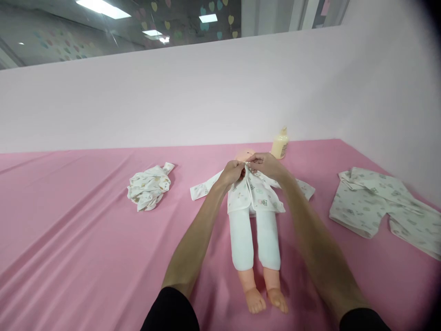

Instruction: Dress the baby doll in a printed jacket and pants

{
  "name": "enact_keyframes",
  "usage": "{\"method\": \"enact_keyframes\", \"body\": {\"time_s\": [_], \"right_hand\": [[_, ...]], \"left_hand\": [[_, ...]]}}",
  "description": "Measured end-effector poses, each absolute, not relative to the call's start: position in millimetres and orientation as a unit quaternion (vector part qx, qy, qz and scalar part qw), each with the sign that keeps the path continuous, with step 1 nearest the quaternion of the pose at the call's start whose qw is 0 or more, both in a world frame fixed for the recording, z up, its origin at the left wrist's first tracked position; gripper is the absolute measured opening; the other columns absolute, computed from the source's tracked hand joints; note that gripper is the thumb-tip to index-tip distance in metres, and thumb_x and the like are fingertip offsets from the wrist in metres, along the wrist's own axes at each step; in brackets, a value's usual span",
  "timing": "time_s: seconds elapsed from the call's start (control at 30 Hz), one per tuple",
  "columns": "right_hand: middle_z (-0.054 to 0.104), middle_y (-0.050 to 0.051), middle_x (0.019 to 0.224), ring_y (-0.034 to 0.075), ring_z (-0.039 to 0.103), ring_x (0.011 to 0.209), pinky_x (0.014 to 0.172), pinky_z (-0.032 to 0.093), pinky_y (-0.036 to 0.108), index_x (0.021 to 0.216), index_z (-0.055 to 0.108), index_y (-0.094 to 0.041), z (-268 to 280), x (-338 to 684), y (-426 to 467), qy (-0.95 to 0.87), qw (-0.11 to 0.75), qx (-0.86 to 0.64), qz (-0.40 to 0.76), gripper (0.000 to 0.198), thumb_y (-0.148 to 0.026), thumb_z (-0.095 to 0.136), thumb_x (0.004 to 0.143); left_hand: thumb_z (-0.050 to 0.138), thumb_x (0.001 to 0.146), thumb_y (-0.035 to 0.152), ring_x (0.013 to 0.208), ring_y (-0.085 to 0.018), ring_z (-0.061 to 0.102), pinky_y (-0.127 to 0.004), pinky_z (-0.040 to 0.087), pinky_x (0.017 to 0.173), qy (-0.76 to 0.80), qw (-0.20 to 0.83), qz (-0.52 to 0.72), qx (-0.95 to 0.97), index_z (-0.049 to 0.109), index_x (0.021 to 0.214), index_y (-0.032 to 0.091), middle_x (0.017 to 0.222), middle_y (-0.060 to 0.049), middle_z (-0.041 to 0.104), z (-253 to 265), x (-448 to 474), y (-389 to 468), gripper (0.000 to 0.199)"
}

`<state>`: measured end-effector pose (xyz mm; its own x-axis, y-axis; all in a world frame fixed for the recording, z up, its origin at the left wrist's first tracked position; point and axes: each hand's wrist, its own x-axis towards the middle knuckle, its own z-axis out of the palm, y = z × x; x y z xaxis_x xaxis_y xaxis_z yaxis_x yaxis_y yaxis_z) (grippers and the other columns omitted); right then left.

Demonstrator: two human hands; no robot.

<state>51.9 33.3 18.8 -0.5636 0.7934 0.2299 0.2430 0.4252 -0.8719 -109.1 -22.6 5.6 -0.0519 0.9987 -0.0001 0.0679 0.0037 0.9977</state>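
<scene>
A baby doll lies on its back, feet toward me, with white cloth legs and bare plastic feet. It wears a white printed jacket, sleeves spread to both sides, its front edges parted lower down. At the collar, my left hand pinches one front edge of the jacket. Beside it, nearly touching, my right hand has its fingers closed on the other edge at the neck. Most of the doll's head is hidden behind my hands; whatever fastener sits between the fingertips is too small to make out.
A crumpled white printed garment lies to the left on the pink sheet. Printed baby pants are spread out at the right. Behind the doll stands a pale yellow pump bottle, near the white wall.
</scene>
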Motion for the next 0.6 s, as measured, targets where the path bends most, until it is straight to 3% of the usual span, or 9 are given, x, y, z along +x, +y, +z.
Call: {"method": "enact_keyframes", "body": {"time_s": [0.13, 0.33, 0.6], "right_hand": [[0.073, 0.004, 0.085, 0.015, 0.065, 0.074, 0.070, 0.050, 0.025, 0.086, 0.074, -0.016, 18.3, 52.7, 34.1, -0.796, 0.336, -0.341, 0.371, 0.016, -0.029, 0.066, 0.082], [0.073, 0.005, 0.107, 0.017, 0.065, 0.094, 0.083, 0.048, 0.028, 0.100, 0.076, -0.020, 23.4, 47.4, 29.9, -0.845, 0.349, -0.313, 0.258, 0.021, -0.026, 0.060, 0.088], [0.069, 0.008, 0.114, 0.020, 0.063, 0.102, 0.091, 0.047, 0.034, 0.107, 0.075, -0.019, 31.7, 44.9, 19.6, -0.845, 0.290, -0.335, 0.301, 0.026, -0.025, 0.054, 0.093]], "left_hand": [[0.050, 0.087, 0.014, 0.054, -0.009, 0.051, -0.023, 0.035, 0.054, 0.504, 0.505, 0.506, 0.485, 0.057, 0.065, 0.014, 0.061, -0.002, 0.057, 3.1, -111.7, -20.1, 0.024], [0.051, 0.087, 0.016, 0.051, -0.009, 0.049, -0.023, 0.033, 0.052, 0.504, 0.512, 0.533, 0.447, 0.056, 0.065, 0.014, 0.059, 0.000, 0.055, 1.4, -111.5, -17.4, 0.022], [0.051, 0.084, 0.009, 0.050, -0.007, 0.046, -0.022, 0.031, 0.050, 0.489, 0.530, 0.567, 0.399, 0.054, 0.066, 0.013, 0.059, 0.000, 0.052, -0.7, -110.1, -13.7, 0.019]]}}
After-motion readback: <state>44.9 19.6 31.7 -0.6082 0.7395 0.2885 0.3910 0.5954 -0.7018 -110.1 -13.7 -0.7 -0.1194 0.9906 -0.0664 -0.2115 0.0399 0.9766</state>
